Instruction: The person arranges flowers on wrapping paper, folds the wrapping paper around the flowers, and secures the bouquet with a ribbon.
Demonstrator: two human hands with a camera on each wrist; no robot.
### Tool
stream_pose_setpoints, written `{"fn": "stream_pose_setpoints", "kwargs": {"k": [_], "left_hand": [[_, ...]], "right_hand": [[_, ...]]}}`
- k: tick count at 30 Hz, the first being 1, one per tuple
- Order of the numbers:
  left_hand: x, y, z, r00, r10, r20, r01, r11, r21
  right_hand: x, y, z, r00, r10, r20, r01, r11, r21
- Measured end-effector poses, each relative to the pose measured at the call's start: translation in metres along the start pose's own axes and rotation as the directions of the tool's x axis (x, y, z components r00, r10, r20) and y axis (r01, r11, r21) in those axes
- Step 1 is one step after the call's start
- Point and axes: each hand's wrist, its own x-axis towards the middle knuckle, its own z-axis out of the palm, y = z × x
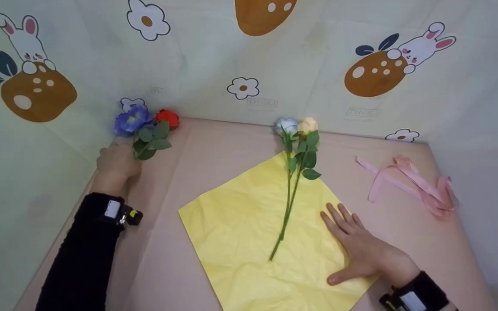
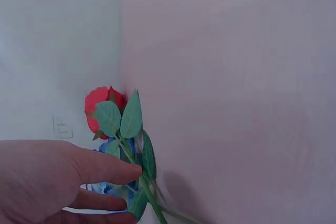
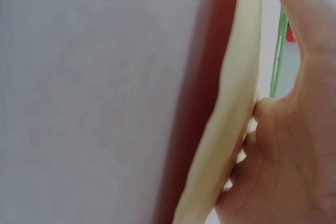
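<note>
At the table's far left, my left hand (image 1: 118, 163) reaches to a red rose (image 1: 167, 118) and a blue-purple flower (image 1: 132, 121) with green leaves. In the left wrist view its fingers are fairly straight, with one fingertip against the green stem (image 2: 148, 195); the thumb does not show. My right hand (image 1: 363, 250) rests with spread fingers on the right side of a yellow sheet of wrapping paper (image 1: 231, 224). A pale blue rose (image 1: 287, 126) and a cream rose (image 1: 308, 125) lie on this sheet, their stems crossing and their heads beyond its top corner.
A loose pink ribbon (image 1: 422, 183) lies in folds on the right of the pink table (image 1: 162, 242). Behind and at both sides hangs a pale cloth (image 1: 201, 56) printed with rabbits and flowers, which meets the table's back edge.
</note>
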Motion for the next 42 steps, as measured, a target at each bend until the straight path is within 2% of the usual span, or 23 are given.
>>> {"fn": "stream_pose_setpoints", "kwargs": {"k": [3, 6, 12, 19, 26, 30, 33, 35, 39, 42], "left_hand": [[-0.004, -0.004, 0.001, 0.997, -0.045, 0.068, 0.044, 0.999, 0.021], [-0.008, -0.005, 0.001, 0.991, -0.077, 0.110, 0.072, 0.996, 0.048], [-0.009, -0.003, 0.003, 0.996, -0.050, 0.078, 0.046, 0.998, 0.051], [-0.006, 0.000, 0.003, 0.994, -0.010, 0.111, -0.002, 0.994, 0.112], [-0.011, 0.006, 0.000, 0.999, 0.033, 0.024, -0.035, 0.995, 0.095], [-0.013, 0.015, -0.005, 0.999, 0.041, -0.034, -0.040, 0.999, 0.019], [-0.017, 0.026, -0.008, 0.993, 0.079, -0.087, -0.084, 0.995, -0.059], [-0.020, 0.035, -0.008, 0.990, 0.100, -0.095, -0.111, 0.987, -0.118], [-0.025, 0.058, -0.004, 0.992, 0.119, -0.031, -0.123, 0.963, -0.239], [-0.030, 0.080, 0.002, 0.992, 0.125, 0.037, -0.106, 0.942, -0.319]], "right_hand": [[0.000, 0.000, 0.001, 1.000, -0.011, -0.009, 0.011, 1.000, -0.005], [0.000, -0.001, 0.001, 1.000, -0.019, -0.017, 0.019, 1.000, -0.004], [0.001, -0.001, -0.001, 0.999, -0.027, -0.019, 0.027, 1.000, 0.003], [0.001, -0.001, 0.000, 0.999, -0.032, -0.023, 0.032, 0.999, 0.006], [0.001, 0.000, 0.001, 0.999, -0.034, -0.026, 0.034, 0.999, 0.005], [0.001, 0.000, 0.002, 0.999, -0.029, -0.020, 0.030, 1.000, 0.007], [0.001, 0.000, 0.002, 0.999, -0.028, -0.022, 0.028, 1.000, 0.009], [0.000, 0.000, 0.002, 0.999, -0.025, -0.026, 0.025, 1.000, 0.011], [0.000, 0.000, 0.001, 0.999, -0.025, -0.028, 0.025, 1.000, 0.009], [0.001, 0.000, 0.001, 0.999, -0.031, -0.028, 0.031, 0.999, 0.006]]}}
